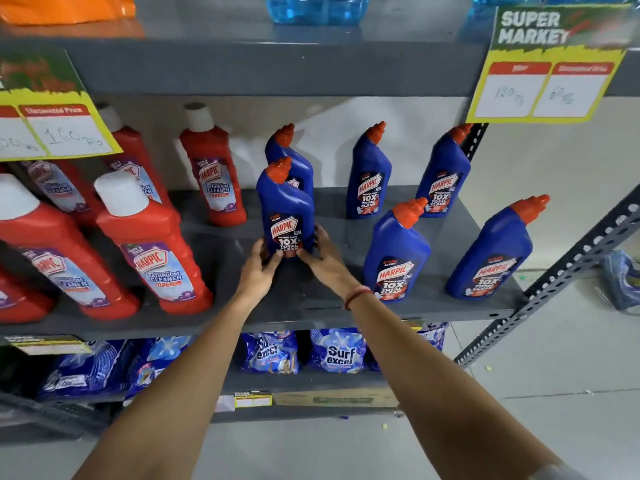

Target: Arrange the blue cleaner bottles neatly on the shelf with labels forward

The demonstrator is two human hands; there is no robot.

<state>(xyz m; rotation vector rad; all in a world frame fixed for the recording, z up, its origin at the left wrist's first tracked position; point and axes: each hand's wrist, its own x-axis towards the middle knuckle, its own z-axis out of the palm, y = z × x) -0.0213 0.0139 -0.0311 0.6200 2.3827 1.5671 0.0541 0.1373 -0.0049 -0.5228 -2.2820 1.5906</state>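
Several blue cleaner bottles with orange caps stand on the grey shelf (221,320). My left hand (258,268) and my right hand (323,256) clasp the base of one blue bottle (285,209) from both sides; its label faces forward. Directly behind it stands another blue bottle (291,157), mostly hidden. Two more blue bottles stand at the back (369,174) (443,174), and two stand near the front edge (396,254) (491,258), all with labels facing forward.
Red bathroom cleaner bottles (156,247) fill the shelf's left half. Yellow price signs hang at upper left (59,129) and upper right (547,81). Blue detergent packs (337,351) lie on the shelf below. A perforated metal upright (568,268) borders the right side.
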